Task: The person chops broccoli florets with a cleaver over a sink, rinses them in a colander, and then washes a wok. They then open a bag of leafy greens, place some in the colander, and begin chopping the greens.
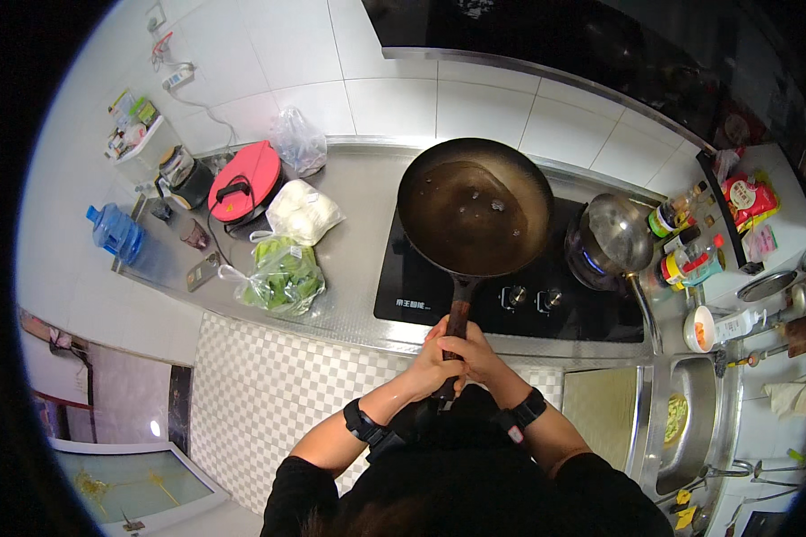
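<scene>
Both my hands are wrapped around the dark wooden handle (458,322) of a large black wok (470,221). My left hand (433,366) and my right hand (480,352) overlap on the grip, close to my body. A little clear liquid with several small bubbles or droplets lies in the wok. The wok is over the left side of a black glass gas hob (410,288); its underside is hidden, so I cannot tell whether it touches the burner. On the right burner, a blue flame (592,263) burns around a smaller metal pan (616,231).
To the left lie bagged green leafy vegetables (285,275), a bagged white food (303,211) and an appliance with a red lid (245,181). Sauce bottles (675,215) and a white bowl (699,329) stand right. A sink (688,429) holds chopped food. A range hood (544,40) overhangs the back.
</scene>
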Demonstrator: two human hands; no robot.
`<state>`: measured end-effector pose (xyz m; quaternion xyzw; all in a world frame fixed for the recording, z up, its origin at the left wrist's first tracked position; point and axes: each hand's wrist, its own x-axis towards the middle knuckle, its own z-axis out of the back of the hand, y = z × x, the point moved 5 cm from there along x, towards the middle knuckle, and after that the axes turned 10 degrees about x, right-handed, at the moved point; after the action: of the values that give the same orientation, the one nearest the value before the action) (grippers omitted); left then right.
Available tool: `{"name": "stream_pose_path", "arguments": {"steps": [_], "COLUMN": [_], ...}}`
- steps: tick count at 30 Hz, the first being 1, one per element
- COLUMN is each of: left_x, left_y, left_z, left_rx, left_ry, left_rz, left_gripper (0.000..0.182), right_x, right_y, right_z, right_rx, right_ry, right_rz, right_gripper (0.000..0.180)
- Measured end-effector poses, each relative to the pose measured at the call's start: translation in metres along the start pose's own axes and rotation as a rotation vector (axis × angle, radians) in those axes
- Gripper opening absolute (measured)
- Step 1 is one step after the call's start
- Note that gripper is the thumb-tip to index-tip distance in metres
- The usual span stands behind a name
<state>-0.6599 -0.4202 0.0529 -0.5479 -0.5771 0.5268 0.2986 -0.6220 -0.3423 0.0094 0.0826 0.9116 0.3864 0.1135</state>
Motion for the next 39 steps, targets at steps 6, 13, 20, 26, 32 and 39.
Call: {"name": "stream_pose_path", "arguments": {"steps": [6,13,20,26,32,39], "left_x": [0.02,0.034,0.04,0.04,0.043,0.04], "left_y": [0.009,0.007,0.008,0.021,0.021,0.039], "left_z": [0.023,0.017,0.004,0.005,0.0,0.014], "left_rx": [-0.102,-0.109,-0.213,-0.265,-0.274,-0.342], "left_ry": [-0.097,-0.1,-0.113,-0.136,-0.144,-0.025], "left_rz": [0.016,0.094,0.1,0.123,0.074,0.148], "left_gripper": [0.056,0.052,0.039,0.039,0.035,0.038], "right_x": [0.029,0.031,0.023,0.015,0.027,0.033], "right_y": [-0.005,0.004,0.017,0.078,0.078,0.068], "right_z": [0.016,0.021,0.07,0.14,0.177,0.179], "right_rx": [-0.025,-0.001,0.038,-1.646,-1.714,-1.81], "right_ry": [0.015,0.033,0.03,-0.822,-0.817,-0.708], "right_rz": [-0.108,-0.171,-0.287,0.405,-0.118,-0.224], "right_gripper": [0.018,0.022,0.062,0.029,0.038,0.039]}}
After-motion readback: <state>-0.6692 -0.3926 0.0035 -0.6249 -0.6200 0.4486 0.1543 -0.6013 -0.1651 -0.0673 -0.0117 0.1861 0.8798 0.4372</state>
